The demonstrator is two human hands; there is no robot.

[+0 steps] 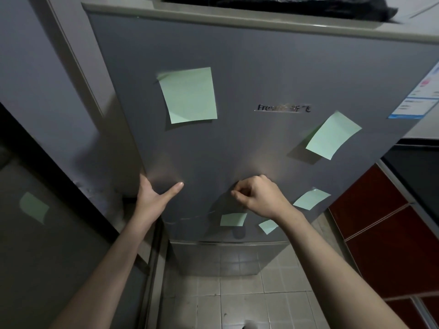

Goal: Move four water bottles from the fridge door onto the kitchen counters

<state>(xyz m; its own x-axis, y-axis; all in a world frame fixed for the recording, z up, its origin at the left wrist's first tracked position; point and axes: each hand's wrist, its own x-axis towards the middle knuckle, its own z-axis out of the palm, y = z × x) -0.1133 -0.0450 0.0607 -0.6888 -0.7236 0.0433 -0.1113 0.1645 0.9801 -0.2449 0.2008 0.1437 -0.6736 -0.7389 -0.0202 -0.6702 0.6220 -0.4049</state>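
A grey fridge door (249, 79) fills the view and is closed, with several pale green sticky notes (188, 95) on it. My left hand (154, 198) is at the door's left edge, fingers wrapped round the edge and out of sight, thumb lying flat on the front. My right hand (257, 194) hovers at the lower middle of the door with its fingers curled and nothing visible in them. No water bottles are in view.
A black bag (285, 3) lies on top of the fridge. Red cabinet doors (384, 222) stand to the right under a dark counter (418, 167). A dark glass panel (47, 233) is at the left. Tiled floor (237, 293) lies below.
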